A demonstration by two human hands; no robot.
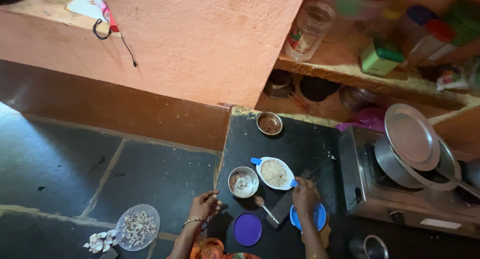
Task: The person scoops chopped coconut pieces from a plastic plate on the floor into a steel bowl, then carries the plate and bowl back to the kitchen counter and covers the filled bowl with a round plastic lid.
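We've got our right hand [305,195] curled on the blue lid [308,217], left hand [204,205] loosely cupped at the counter [300,144] edge; bowls already filled.

Both forearms reach forward, left hand [204,205] loosely curled, right hand [305,195] palm down, fingers bent

My right hand [305,193] covers part of the blue lid [309,217], so I can't see all of it or tell if my fingers grip anything. The steel cup [369,247] is cut off at the bottom edge. The jars [400,24] on the shelf are blurry, and the dark pots [300,86] under it are too dim to make out.
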